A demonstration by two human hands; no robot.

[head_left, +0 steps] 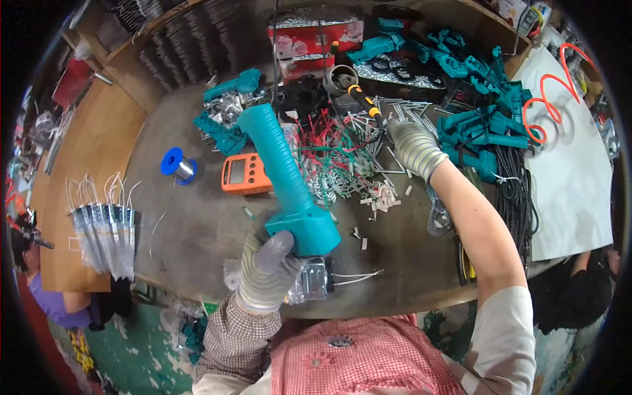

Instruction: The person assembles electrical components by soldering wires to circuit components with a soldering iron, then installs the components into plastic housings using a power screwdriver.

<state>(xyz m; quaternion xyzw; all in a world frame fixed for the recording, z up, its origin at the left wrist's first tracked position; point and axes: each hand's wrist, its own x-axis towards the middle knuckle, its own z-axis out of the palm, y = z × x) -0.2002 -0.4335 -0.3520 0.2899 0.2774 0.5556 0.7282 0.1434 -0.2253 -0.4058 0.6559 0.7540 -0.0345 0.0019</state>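
My left hand (268, 270), in a striped glove with grey fingertips, grips a teal plastic power-tool housing (283, 171) by its wider lower end. Its long ribbed handle part points up and away. My right hand (416, 148), gloved alike, reaches to the far right of the middle. Its fingers look bunched beside the lower end of a black-and-yellow handle (364, 102), perhaps of a soldering iron; what they hold, if anything, is hidden. That handle slants down from a round metal cup (340, 78). White-cased wires (359, 276) and a clear plastic bag lie under my left hand.
An orange meter (247, 174) and a blue solder spool (178, 166) lie left of the housing. Screws, small connectors and red-green wires (336, 158) cover the middle. Teal housings (487, 128) and black cables (515, 204) pile up right. Bagged wired parts (105, 230) lie far left.
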